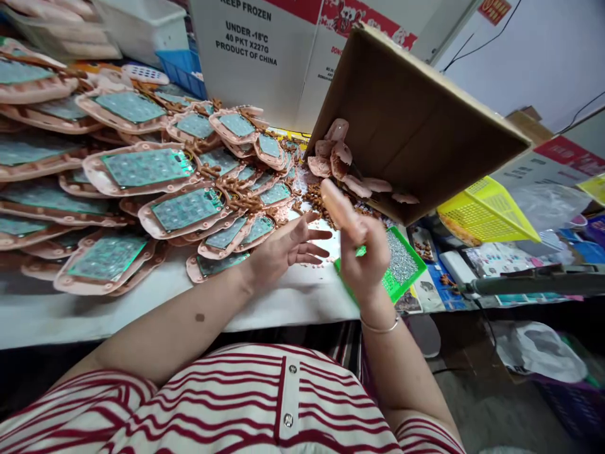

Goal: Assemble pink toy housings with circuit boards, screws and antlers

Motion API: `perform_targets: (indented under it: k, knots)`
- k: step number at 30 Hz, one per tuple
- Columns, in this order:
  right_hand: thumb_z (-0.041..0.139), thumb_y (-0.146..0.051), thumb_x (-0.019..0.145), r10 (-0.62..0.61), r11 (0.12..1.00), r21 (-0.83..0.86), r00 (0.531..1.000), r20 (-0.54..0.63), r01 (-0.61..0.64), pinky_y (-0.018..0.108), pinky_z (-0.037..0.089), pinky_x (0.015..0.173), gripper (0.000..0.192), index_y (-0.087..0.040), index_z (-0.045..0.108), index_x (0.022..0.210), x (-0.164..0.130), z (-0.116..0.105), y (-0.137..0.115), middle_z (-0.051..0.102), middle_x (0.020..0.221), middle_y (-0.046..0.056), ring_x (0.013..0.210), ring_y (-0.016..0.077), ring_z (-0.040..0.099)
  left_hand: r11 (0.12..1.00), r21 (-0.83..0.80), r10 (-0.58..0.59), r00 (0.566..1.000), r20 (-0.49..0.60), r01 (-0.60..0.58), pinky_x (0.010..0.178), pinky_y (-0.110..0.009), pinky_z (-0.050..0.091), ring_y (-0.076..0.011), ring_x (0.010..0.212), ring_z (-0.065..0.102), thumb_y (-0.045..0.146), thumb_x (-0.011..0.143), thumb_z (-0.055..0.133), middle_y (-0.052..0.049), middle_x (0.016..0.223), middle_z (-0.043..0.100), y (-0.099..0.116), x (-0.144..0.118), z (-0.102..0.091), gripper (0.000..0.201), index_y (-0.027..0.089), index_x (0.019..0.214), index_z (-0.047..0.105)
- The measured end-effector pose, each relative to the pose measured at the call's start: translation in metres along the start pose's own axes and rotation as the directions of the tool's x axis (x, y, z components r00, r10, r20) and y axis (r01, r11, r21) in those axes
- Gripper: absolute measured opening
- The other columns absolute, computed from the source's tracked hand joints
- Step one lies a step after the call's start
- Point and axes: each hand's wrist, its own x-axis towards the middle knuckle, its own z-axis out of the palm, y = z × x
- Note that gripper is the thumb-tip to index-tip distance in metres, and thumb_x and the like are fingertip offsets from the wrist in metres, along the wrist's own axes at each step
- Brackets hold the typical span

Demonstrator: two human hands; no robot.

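My right hand [371, 265] grips a pink plastic shell [336, 203], blurred by motion, in front of the cardboard box [425, 120]. With fingers spread and nothing in it, my left hand [295, 247] hovers over the white tabletop, just right of the stacked pink housings. Each visible housing [142, 169] in that stack carries a green circuit board [186, 208]. Brown molded parts [243, 194] lie among the housings. Several loose pink shells [319, 166] rest at the mouth of the tipped box. A green tray [418, 268] of small silvery pieces sits behind my right hand.
Printed cartons [255, 69] stand at the back. A yellow basket [491, 208] is tilted at the right, near a dark metal bar [539, 284]. Plastic bins [142, 28] and a blue basket [182, 72] stand at the back left. White bags [543, 353] hang below the table.
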Motion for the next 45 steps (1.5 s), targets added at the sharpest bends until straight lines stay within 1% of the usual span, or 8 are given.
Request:
perform_targets:
  k: [3, 6, 12, 18, 26, 30, 36, 45]
  knots:
    - [0.058, -0.023, 0.092, -0.337, 0.921, -0.139, 0.923, 0.186, 0.365, 0.040, 0.063, 0.088, 0.037, -0.028, 0.059, 0.129, -0.038, 0.010, -0.019, 0.071, 0.120, 0.011, 0.109, 0.0244, 0.068, 0.981, -0.192, -0.017, 0.997, 0.069, 0.030, 0.091, -0.035, 0.056, -0.0257, 0.106, 0.071, 0.069, 0.080, 0.068, -0.014, 0.117, 0.073, 0.000, 0.000, 0.001, 0.075, 0.014, 0.131, 0.059]
    - [0.061, -0.019, 0.091, -0.411, 0.871, -0.221, 0.897, 0.160, 0.439, 0.036, 0.063, 0.086, 0.041, -0.026, 0.059, 0.131, -0.051, 0.014, -0.023, 0.069, 0.120, 0.009, 0.107, 0.0221, 0.068, 0.967, -0.253, -0.018, 0.995, 0.103, 0.043, 0.101, -0.042, 0.052, -0.0326, 0.118, 0.067, 0.074, 0.072, 0.071, -0.015, 0.117, 0.074, -0.002, -0.002, 0.002, 0.080, 0.014, 0.125, 0.066]
    - [0.068, -0.013, 0.085, -0.401, 0.888, -0.260, 0.915, -0.034, 0.379, 0.041, 0.060, 0.099, 0.053, -0.031, 0.060, 0.134, -0.052, 0.006, -0.018, 0.056, 0.132, 0.009, 0.123, 0.0256, 0.059, 0.978, -0.208, 0.071, 0.963, 0.258, -0.017, 0.113, -0.053, 0.043, -0.0380, 0.133, 0.056, 0.061, 0.072, 0.079, -0.013, 0.124, 0.072, -0.003, -0.005, -0.004, 0.061, 0.019, 0.116, 0.072]
    - [0.063, -0.012, 0.086, -0.242, 0.970, -0.060, 0.967, -0.077, 0.237, 0.046, 0.059, 0.098, 0.054, -0.035, 0.058, 0.135, -0.060, 0.022, -0.023, 0.052, 0.135, 0.009, 0.123, 0.0267, 0.059, 0.988, -0.155, 0.017, 0.977, 0.215, 0.017, 0.111, -0.056, 0.044, -0.0428, 0.138, 0.049, 0.065, 0.062, 0.083, -0.014, 0.130, 0.067, -0.005, -0.007, -0.008, 0.084, 0.021, 0.132, 0.063]
    - [0.056, -0.010, 0.082, -0.198, 0.969, 0.148, 0.980, -0.003, 0.196, 0.053, 0.055, 0.104, 0.061, -0.033, 0.053, 0.139, -0.068, 0.019, -0.026, 0.050, 0.139, 0.010, 0.130, 0.0293, 0.055, 0.996, -0.088, 0.023, 0.979, 0.200, -0.006, 0.109, -0.049, 0.045, -0.0369, 0.131, 0.057, 0.056, 0.064, 0.085, -0.014, 0.132, 0.066, 0.004, -0.007, -0.014, 0.092, 0.026, 0.145, 0.051]
    - [0.054, -0.020, 0.088, 0.026, 0.916, 0.398, 0.999, 0.040, -0.040, 0.055, 0.053, 0.107, 0.059, -0.029, 0.044, 0.145, -0.063, 0.014, -0.025, 0.049, 0.146, 0.012, 0.135, 0.0296, 0.052, 1.000, 0.000, 0.015, 0.981, 0.194, -0.015, 0.098, -0.044, 0.052, -0.0344, 0.117, 0.065, 0.054, 0.065, 0.086, -0.013, 0.122, 0.069, 0.004, -0.006, -0.016, 0.088, 0.025, 0.141, 0.055]
    - [0.057, -0.023, 0.094, 0.112, 0.949, 0.272, 0.976, 0.187, -0.161, 0.045, 0.058, 0.098, 0.038, -0.027, 0.055, 0.132, -0.046, 0.013, -0.020, 0.065, 0.130, 0.009, 0.120, 0.0222, 0.061, 0.949, 0.317, -0.053, 0.988, 0.147, 0.004, 0.081, -0.032, 0.054, -0.0208, 0.088, 0.066, 0.029, 0.060, 0.093, -0.005, 0.098, 0.067, 0.001, -0.009, -0.022, 0.079, 0.022, 0.130, 0.058]
    - [0.051, -0.016, 0.094, 0.156, 0.943, 0.272, 0.977, 0.143, -0.190, 0.036, 0.054, 0.107, 0.031, -0.018, 0.057, 0.125, -0.050, 0.024, -0.022, 0.066, 0.126, 0.011, 0.120, 0.0173, 0.059, 0.843, 0.518, 0.078, 0.986, 0.147, -0.143, 0.090, -0.032, 0.055, -0.0272, 0.119, 0.060, 0.022, 0.066, 0.087, -0.005, 0.122, 0.062, -0.007, -0.011, -0.020, 0.069, 0.029, 0.129, 0.058]
